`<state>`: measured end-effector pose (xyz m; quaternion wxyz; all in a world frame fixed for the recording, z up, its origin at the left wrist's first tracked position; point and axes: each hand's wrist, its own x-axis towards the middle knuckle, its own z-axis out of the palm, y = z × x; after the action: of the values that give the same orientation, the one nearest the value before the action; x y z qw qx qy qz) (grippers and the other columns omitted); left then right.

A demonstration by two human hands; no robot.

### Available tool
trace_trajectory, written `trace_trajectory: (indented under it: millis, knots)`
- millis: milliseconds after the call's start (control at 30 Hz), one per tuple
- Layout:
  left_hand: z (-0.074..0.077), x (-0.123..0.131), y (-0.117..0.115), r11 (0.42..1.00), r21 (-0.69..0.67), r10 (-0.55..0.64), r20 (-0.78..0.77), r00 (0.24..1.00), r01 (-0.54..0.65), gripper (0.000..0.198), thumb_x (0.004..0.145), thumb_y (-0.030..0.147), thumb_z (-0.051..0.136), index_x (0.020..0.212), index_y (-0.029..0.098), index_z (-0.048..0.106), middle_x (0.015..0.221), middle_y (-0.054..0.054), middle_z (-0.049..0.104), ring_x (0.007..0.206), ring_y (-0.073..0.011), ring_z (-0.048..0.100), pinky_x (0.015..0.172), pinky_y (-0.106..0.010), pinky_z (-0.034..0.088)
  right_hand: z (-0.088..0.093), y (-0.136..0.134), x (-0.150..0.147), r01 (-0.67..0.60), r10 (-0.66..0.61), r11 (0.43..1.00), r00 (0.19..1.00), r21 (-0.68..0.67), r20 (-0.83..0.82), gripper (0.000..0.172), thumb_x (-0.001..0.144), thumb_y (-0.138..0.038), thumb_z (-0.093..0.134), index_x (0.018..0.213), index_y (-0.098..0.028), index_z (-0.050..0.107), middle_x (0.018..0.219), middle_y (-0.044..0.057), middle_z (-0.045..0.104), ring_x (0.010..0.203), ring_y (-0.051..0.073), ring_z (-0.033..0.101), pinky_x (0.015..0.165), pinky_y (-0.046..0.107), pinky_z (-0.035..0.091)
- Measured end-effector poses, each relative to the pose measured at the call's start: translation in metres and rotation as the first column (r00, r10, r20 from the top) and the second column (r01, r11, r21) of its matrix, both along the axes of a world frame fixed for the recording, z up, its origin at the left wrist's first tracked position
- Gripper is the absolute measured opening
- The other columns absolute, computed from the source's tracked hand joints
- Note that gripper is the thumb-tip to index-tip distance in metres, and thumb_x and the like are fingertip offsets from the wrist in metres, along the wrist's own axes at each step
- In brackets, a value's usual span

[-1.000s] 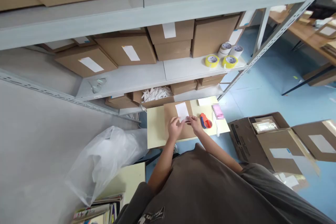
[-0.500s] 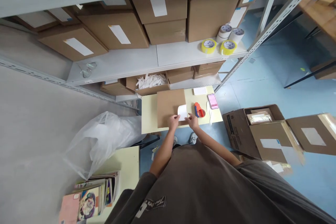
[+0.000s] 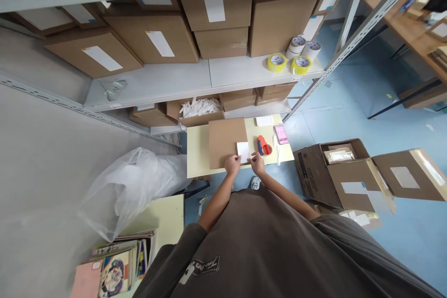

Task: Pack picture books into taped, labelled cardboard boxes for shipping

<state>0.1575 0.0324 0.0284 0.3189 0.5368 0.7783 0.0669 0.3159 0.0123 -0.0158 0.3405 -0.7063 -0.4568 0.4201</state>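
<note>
A flat brown cardboard box (image 3: 225, 139) lies on a small pale yellow table (image 3: 197, 153) below me. A white paper label (image 3: 243, 151) sits at the box's near right corner. My left hand (image 3: 232, 165) pinches the label's near left edge. My right hand (image 3: 258, 164) pinches its near right edge. Both hands have their fingers closed on the label. An orange and blue tape dispenser (image 3: 264, 145) stands just right of the box, close to my right hand.
A pink pad (image 3: 281, 134) and white slips lie on the table's right side. Grey shelving (image 3: 209, 74) holds labelled cardboard boxes and tape rolls (image 3: 289, 58). Open cartons (image 3: 349, 172) sit on the blue floor right. A clear plastic bag (image 3: 132, 186) and books are at the left.
The label has come from the box's middle down to its near right corner, with both hands drawn back toward me. The view has tilted downward.
</note>
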Motion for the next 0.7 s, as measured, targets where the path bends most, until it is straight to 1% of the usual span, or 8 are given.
trace_trajectory:
  millis: [133,300,400,467,500,567,633,700]
  knots:
    - [-0.004,-0.001,0.002,0.999,-0.006,-0.042,-0.016,0.999,0.042,0.033,0.101,0.045,0.061,0.1,0.025,0.087,0.108,-0.014,0.084,0.1,-0.0294,0.076,0.081,-0.033,0.046,-0.001,0.001,0.0,-0.023,0.027,0.997,0.998,-0.073,0.053,0.023,0.077,-0.034,0.068,0.092,-0.029,0.052,0.063,-0.008,0.06,0.066,0.022,0.064,0.069,0.03,0.046]
    - [-0.006,-0.006,0.019,0.988,-0.092,-0.132,-0.055,0.99,0.127,0.031,0.093,0.051,0.071,0.094,0.023,0.086,0.103,-0.018,0.083,0.104,-0.0337,0.077,0.085,-0.037,0.051,-0.002,0.011,-0.001,-0.063,0.097,0.981,0.979,-0.186,0.18,0.021,0.079,-0.027,0.072,0.088,-0.028,0.053,0.067,-0.005,0.063,0.069,0.021,0.066,0.065,0.028,0.044]
    - [-0.004,-0.015,0.026,0.983,-0.134,-0.143,-0.115,0.983,0.127,0.048,0.088,0.063,0.075,0.099,0.017,0.086,0.109,-0.026,0.081,0.111,-0.041,0.075,0.089,-0.043,0.053,-0.002,0.014,0.003,-0.112,0.179,0.965,0.941,-0.237,0.286,0.024,0.082,-0.028,0.079,0.087,-0.028,0.056,0.072,0.0,0.068,0.071,0.023,0.067,0.066,0.031,0.046]
    - [-0.002,-0.021,0.026,0.979,-0.158,-0.153,-0.134,0.979,0.132,0.06,0.088,0.071,0.072,0.104,0.015,0.085,0.115,-0.029,0.079,0.115,-0.0442,0.073,0.092,-0.047,0.053,-0.001,0.016,0.006,-0.147,0.241,0.95,0.906,-0.277,0.348,0.022,0.085,-0.032,0.081,0.09,-0.027,0.06,0.078,0.005,0.072,0.076,0.026,0.069,0.07,0.035,0.049]
    - [-0.001,-0.023,0.025,0.977,-0.15,-0.174,-0.134,0.976,0.154,0.061,0.091,0.072,0.068,0.107,0.015,0.084,0.116,-0.029,0.078,0.117,-0.0437,0.072,0.095,-0.048,0.053,-0.001,0.017,0.008,-0.174,0.27,0.947,0.887,-0.271,0.374,0.02,0.087,-0.034,0.08,0.093,-0.026,0.063,0.084,0.008,0.074,0.081,0.028,0.071,0.074,0.037,0.051]
    - [0.0,-0.026,0.023,0.966,-0.049,-0.26,-0.122,0.958,0.255,0.052,0.101,0.061,0.058,0.116,0.018,0.083,0.124,-0.025,0.077,0.125,-0.0394,0.068,0.103,-0.048,0.052,0.0,0.021,0.01,-0.272,0.319,0.947,0.848,-0.17,0.423,0.016,0.092,-0.032,0.074,0.106,-0.024,0.07,0.104,0.013,0.079,0.101,0.032,0.073,0.087,0.041,0.055]
    - [0.0,-0.026,0.022,0.902,0.099,-0.412,-0.101,0.906,0.421,0.044,0.104,0.047,0.055,0.132,0.022,0.078,0.142,-0.019,0.071,0.142,-0.0347,0.057,0.116,-0.046,0.046,0.0,0.029,0.01,-0.419,0.382,0.908,0.802,-0.022,0.459,0.033,0.095,-0.028,0.069,0.127,-0.022,0.072,0.136,0.016,0.074,0.131,0.035,0.065,0.107,0.047,0.052]
    - [-0.002,-0.027,0.023,0.818,0.157,-0.545,-0.095,0.833,0.553,0.052,0.101,0.043,0.06,0.15,0.028,0.069,0.164,-0.011,0.058,0.159,-0.0348,0.038,0.128,-0.048,0.034,-0.001,0.037,0.009,-0.541,0.463,0.841,0.748,0.031,0.474,0.052,0.095,-0.03,0.069,0.146,-0.02,0.066,0.162,0.016,0.059,0.154,0.037,0.046,0.121,0.051,0.044]
